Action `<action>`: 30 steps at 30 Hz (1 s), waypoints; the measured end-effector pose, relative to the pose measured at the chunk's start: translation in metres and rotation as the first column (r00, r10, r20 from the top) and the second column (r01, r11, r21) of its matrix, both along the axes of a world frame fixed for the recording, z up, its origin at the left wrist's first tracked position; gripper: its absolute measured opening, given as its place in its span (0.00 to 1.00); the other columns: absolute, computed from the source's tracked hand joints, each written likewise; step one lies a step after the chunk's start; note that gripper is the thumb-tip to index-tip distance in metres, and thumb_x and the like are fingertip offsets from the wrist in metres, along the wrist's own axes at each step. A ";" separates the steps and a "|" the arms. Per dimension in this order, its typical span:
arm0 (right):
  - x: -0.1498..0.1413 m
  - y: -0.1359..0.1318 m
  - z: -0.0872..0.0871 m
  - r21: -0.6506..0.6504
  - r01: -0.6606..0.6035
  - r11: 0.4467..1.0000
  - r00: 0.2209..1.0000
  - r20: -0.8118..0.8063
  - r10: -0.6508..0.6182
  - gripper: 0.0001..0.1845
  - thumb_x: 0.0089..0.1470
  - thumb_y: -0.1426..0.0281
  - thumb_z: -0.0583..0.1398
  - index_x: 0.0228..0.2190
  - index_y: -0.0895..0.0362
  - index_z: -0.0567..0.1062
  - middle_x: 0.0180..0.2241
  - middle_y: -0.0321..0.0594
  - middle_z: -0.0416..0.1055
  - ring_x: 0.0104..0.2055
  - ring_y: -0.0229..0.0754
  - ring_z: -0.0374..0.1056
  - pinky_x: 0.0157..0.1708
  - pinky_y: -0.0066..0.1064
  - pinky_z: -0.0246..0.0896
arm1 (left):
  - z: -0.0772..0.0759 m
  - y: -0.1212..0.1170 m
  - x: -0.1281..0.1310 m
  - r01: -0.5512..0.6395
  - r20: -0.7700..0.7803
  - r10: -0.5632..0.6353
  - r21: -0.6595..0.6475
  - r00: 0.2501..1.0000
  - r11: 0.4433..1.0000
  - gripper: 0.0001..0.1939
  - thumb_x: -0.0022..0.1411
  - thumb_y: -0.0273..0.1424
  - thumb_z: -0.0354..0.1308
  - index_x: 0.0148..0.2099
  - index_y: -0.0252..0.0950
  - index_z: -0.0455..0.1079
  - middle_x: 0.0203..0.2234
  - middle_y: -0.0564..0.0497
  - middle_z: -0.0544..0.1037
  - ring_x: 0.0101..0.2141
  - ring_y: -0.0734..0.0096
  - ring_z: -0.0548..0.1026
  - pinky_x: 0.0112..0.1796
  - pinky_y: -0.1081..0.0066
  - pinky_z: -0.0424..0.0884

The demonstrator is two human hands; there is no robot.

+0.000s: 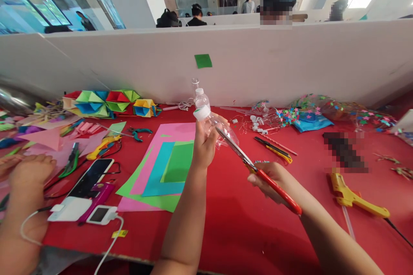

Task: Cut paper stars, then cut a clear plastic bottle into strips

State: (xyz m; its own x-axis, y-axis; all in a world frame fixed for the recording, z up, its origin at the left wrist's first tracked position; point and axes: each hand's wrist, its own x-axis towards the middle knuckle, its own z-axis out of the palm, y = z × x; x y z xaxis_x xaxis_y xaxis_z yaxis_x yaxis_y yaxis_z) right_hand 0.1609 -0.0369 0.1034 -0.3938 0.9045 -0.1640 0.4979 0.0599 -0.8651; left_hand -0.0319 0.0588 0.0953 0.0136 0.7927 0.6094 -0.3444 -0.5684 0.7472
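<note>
My left hand [206, 144] is wrapped round the upper part of a clear plastic bottle [227, 131], its white cap [201, 113] pointing up and left. In my right hand [274, 180] is a pair of scissors [237, 150] with long metal blades and red handles. The blade tips reach the bottle's side just right of my left fingers; whether they press into the plastic I cannot tell. Beneath my left forearm lie sheets of pink, green and blue paper [155, 176]. Behind my left hand stands another capped clear bottle [202, 99].
At left, another person's hand [32, 169] rests near a phone [92, 178], power banks and cables. Right of me lie a utility knife [274, 149] and a yellow glue gun [355, 197]. Folded paper shapes [109, 103] and star-decorated plastic [309, 107] line the white partition [145, 64].
</note>
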 end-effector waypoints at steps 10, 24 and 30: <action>0.003 -0.004 0.014 -0.006 -0.079 0.997 0.994 -0.080 0.079 0.32 0.54 0.39 0.53 0.23 0.55 0.62 0.17 0.31 0.59 0.17 0.31 0.53 0.17 0.26 0.45 | -0.001 0.001 -0.003 -0.024 -0.133 0.038 0.104 0.990 0.994 0.11 0.66 0.37 0.56 0.49 0.42 0.64 0.39 0.49 0.74 0.40 0.68 0.76 0.42 0.65 0.74; 0.003 -0.005 0.003 -0.046 0.023 0.999 1.000 -0.006 -0.023 0.24 0.58 0.50 0.57 0.23 0.55 0.62 0.15 0.27 0.55 0.15 0.30 0.52 0.17 0.26 0.45 | -0.002 0.003 -0.004 -0.024 -0.166 0.050 0.155 0.985 0.988 0.10 0.67 0.34 0.55 0.49 0.42 0.62 0.39 0.50 0.73 0.38 0.70 0.76 0.41 0.64 0.73; 0.003 -0.004 0.008 -0.041 -0.027 0.999 0.999 -0.037 0.026 0.27 0.57 0.46 0.55 0.24 0.55 0.63 0.15 0.28 0.56 0.15 0.31 0.53 0.16 0.25 0.47 | -0.004 0.005 -0.005 -0.042 -0.197 0.071 0.150 0.978 0.988 0.11 0.67 0.35 0.54 0.51 0.42 0.61 0.39 0.50 0.73 0.39 0.70 0.75 0.43 0.64 0.72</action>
